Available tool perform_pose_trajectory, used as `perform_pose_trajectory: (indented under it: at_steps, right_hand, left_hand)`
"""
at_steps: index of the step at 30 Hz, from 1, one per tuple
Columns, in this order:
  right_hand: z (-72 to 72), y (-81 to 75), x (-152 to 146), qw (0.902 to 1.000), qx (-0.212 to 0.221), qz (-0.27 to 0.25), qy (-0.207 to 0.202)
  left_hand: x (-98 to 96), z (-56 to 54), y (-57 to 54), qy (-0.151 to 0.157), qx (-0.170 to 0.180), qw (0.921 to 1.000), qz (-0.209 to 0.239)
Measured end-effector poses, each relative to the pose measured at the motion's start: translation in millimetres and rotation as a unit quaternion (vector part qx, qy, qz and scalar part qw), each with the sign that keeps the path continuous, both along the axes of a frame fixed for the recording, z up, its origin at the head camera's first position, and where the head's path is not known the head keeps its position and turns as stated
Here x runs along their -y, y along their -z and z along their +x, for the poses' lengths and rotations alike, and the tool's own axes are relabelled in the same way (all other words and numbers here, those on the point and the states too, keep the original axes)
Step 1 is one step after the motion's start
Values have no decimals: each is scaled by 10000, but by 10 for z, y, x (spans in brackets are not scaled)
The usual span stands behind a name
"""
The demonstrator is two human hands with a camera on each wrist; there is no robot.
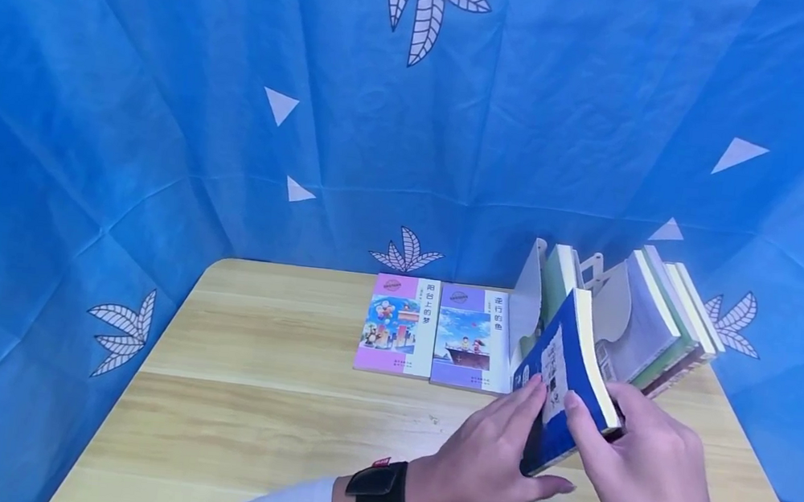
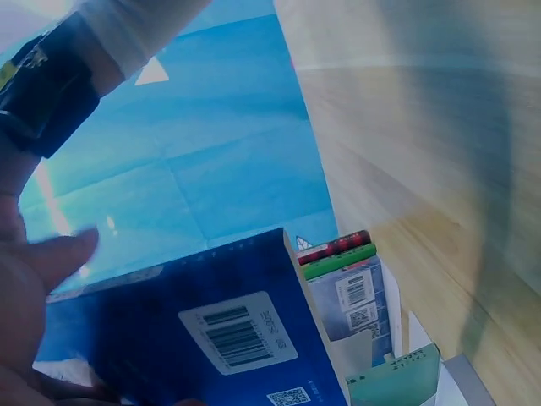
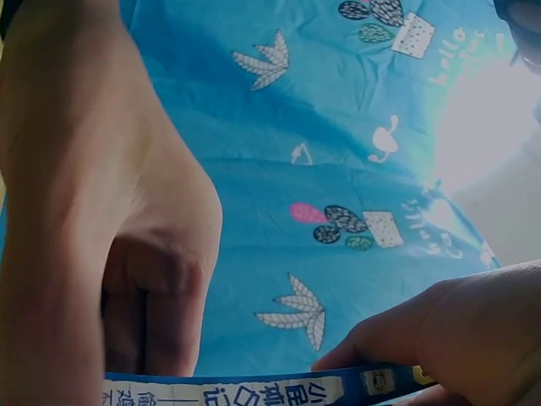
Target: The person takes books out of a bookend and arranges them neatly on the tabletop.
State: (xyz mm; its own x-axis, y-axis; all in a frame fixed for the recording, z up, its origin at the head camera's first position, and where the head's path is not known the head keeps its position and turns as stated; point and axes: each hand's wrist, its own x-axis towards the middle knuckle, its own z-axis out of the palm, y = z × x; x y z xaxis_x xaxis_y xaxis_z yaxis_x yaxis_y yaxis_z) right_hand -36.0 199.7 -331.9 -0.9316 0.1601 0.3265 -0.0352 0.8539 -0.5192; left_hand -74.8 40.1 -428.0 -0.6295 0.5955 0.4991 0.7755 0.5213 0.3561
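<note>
One blue 小屁孩日记 paperback, tilted, just in front of the white bookends.
Pinched near the lower page edge by the right hand, thumb over the cover; steadied by fairly straight fingers of the left hand, with thumb free. Probably best to press both covers together, turn slowly, and avoid knocking the row of books behind or the flat 逆行的鱼 alongside.

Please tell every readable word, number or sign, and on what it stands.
"阳台上的梦": pink book
"逆行的鱼": purple book
"小屁孩日记——偷鸡不": blue book
"hello": curtain
Too small or blurred: barcode numbers, red wristband tag, other small print.
</note>
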Motion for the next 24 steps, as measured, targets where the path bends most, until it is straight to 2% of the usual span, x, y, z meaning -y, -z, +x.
perform_pose_trajectory:
  at_steps: [4,10,13,16,24]
  right_hand:
    - [5,7,33,9999,80,-97,-103]
    - [4,35,94,9989,-369,-240,-177]
    - [-3,41,118,9971,-595,-389,-282]
    - [-9,37,132,9968,-596,-423,-335]
    - [-3,13,172,9962,-780,-259,-274]
  left_hand:
    - [-7,11,35,-86,-403,9991,106]
    - [31,2,30,-33,-627,9978,225]
    - [56,-14,18,-107,-929,9953,249]
    - [87,-24,5,-159,-1136,9932,208]
    - [208,-68,-52,-204,-1208,9918,357]
